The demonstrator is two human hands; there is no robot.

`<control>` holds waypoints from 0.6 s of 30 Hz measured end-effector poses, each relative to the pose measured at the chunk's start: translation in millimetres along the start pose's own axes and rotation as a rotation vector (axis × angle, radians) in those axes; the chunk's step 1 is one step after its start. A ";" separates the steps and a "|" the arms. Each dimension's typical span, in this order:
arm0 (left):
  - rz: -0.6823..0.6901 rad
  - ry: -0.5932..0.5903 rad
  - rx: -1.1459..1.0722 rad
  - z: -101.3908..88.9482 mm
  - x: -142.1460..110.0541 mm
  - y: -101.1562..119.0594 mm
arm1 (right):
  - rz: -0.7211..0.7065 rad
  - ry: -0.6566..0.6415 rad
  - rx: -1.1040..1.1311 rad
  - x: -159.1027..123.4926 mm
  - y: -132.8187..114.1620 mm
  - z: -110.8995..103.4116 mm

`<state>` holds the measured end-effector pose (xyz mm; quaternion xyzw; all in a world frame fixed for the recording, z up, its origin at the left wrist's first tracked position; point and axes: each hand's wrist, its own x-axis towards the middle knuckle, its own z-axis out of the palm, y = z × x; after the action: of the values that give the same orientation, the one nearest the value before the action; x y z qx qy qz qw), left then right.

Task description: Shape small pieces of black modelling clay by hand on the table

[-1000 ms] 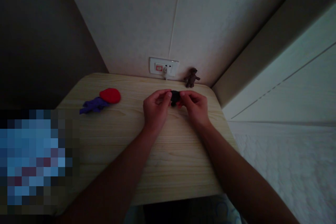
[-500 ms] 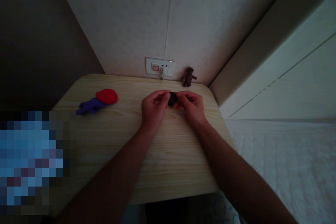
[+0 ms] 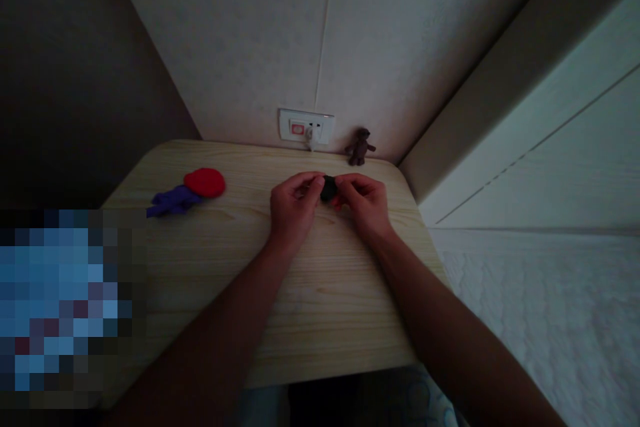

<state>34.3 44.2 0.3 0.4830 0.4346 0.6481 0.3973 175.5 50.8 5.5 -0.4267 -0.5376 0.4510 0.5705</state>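
Note:
A small black lump of what looks like modelling clay (image 3: 329, 188) is held between my two hands, just above the table. My left hand (image 3: 295, 205) pinches its left side between thumb and forefinger. From the right, my right hand (image 3: 367, 205) grips it the same way. Below the lump, by the right fingertips, shows a bit of red (image 3: 337, 203); whether it is joined to the black piece I cannot tell. Behind the hands a small brown bear figure (image 3: 359, 147) stands near the wall.
On the left of the wooden table (image 3: 330, 307) lie a flat red lump (image 3: 205, 182) and a crumpled purple piece (image 3: 175, 201), touching. A blurred-out blue item (image 3: 55, 293) covers the lower left. At the back is a wall socket (image 3: 306, 127) with a plug in it.
The view has shifted slightly. Both hands stay on the black lump, which seems turned a little between the fingertips; the small knob beneath it no longer shows. The other things have not moved.

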 end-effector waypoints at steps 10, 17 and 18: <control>-0.096 0.058 -0.112 2.8 0.9 2.0 | 0.210 -0.083 0.316 2.1 2.6 1.4; -0.129 0.060 -0.126 2.5 1.9 -1.2 | 0.263 -0.182 0.452 1.2 2.0 0.8; -0.127 0.054 -0.112 2.1 1.8 -1.9 | 0.262 -0.195 0.460 0.7 1.7 1.5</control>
<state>36.2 46.9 -0.7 0.4136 0.4381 0.6577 0.4522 174.0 51.9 4.1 -0.3063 -0.4137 0.6701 0.5348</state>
